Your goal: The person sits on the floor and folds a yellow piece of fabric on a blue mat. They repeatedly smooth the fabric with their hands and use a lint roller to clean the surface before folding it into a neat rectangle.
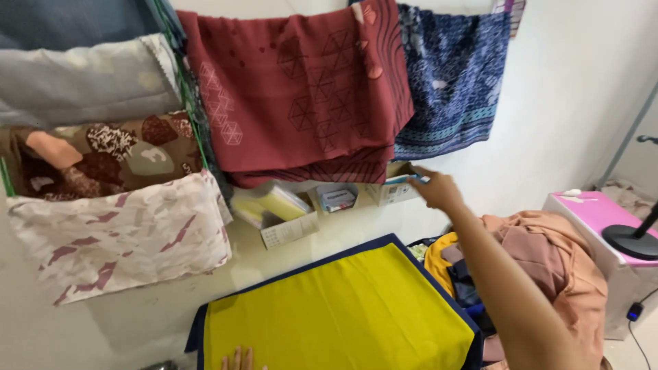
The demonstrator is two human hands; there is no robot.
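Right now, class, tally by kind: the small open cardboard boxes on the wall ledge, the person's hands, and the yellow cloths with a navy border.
Small open cardboard boxes: 3
Hands, left hand and right hand: 2
Yellow cloth with navy border: 1
Total: 6

A: what's the small flat item?
B: thin, white with blue edge, lying level at the rim of the open cardboard box by the wall, under the hanging red cloth

A: and the yellow cloth?
B: flat, smooth, bright yellow, spread on a navy-edged board, fingertips on its near edge
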